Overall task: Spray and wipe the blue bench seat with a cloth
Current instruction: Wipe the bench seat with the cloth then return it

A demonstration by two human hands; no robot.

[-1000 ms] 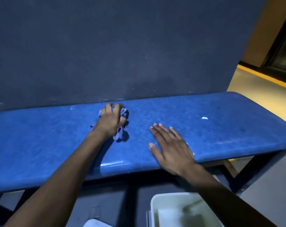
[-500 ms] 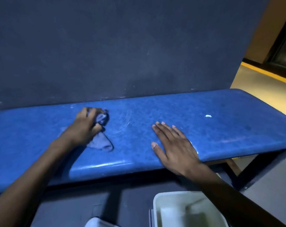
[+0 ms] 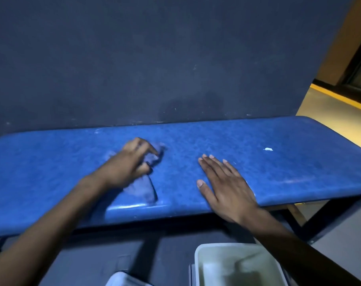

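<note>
Two hands in my view, both on one blue tabletop (image 3: 258, 141) that spans the frame from left edge to right edge at mid-height.

Item, left hand (image 3: 128, 162): centre-left of the frame, blurred, fingers curled round one bluish-purple cloth (image 3: 152, 157) and holding it bunched against the seat surface. One loose flap of that cloth trails toward the lower edge of the seat, just below the hand. I cannot make out the fold of the cloth more finely through the blur.

Item, right hand (image 3: 227, 188): centre-right of the frame, lying flat on the seat with fingers straight and spread, thumb out to the left, holding nothing. It sits near the front edge, well apart from the cloth.

Item, one small white speck (image 3: 268, 149): on the seat surface, right of centre, apart from both hands.

Item, one dark blue wall (image 3: 154, 58): fills the upper part of the frame, directly behind the seat.

Item, one pale bin (image 3: 198, 259): bottom centre-right of the frame, on the floor below the seat's front edge, open at the top; I cannot tell its contents.

Item, one pale rounded object (image 3: 121, 279): bottom edge, left of the bin, cut off by the frame; I cannot identify it.

Item, one yellow floor stripe (image 3: 340, 98): upper right of the frame.
</note>
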